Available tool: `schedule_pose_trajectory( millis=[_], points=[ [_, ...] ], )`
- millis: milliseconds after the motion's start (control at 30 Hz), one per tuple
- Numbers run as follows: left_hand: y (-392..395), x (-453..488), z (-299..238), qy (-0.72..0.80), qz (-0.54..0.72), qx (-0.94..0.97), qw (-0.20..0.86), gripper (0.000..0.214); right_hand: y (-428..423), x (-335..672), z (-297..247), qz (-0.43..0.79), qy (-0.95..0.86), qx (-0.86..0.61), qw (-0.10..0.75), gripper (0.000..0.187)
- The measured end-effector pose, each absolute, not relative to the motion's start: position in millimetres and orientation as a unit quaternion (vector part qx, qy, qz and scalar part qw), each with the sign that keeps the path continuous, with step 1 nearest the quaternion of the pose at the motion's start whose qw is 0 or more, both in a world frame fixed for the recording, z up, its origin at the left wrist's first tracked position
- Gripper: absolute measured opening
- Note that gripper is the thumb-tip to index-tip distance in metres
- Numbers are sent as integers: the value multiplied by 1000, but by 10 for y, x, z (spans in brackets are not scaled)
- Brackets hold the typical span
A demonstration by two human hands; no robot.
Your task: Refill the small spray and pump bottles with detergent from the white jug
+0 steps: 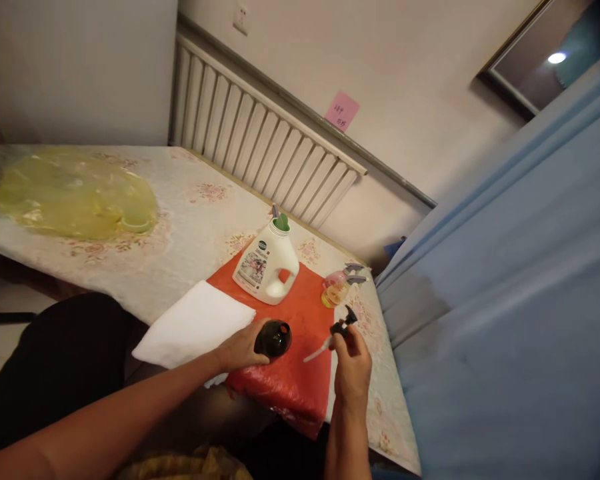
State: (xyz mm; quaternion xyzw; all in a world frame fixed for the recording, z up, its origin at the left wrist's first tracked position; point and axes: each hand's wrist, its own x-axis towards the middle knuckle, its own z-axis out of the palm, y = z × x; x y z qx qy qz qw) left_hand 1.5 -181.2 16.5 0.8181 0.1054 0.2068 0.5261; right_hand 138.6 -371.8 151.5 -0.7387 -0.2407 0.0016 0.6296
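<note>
We are holding a dark bottle and its spray pump over a red mat, low in the frame.

Our left hand [240,348] is wrapping its fingers around a dark round bottle [273,338], steadying it on the red mat [300,373] just below centre. Our right hand [353,360] is pinching a black pump sprayer head [341,326] at its top, a little to the right of the bottle. Its pale dip tube [316,352] is slanting down and leftward, its tip pointing toward the bottle but not touching it. Above them a white detergent jug [266,264] is standing on the mat, a folded white cloth [193,325] is lying to the left, and a small pink spray bottle [337,287] is resting at centre right.
</note>
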Motion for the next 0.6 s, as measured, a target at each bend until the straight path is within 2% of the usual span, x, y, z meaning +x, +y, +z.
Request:
schedule_pose_trajectory(
  millis=[267, 600],
  points=[
    [-1842, -4, 164, 97, 224, 817, 522, 87, -3290, 1173, 1758, -45, -270, -677, 683, 41],
    [-1847, -15, 185, 110, 214, 808, 537, 89, -3056, 1149, 1337, 36, -276, -694, 664, 41]
  ],
)
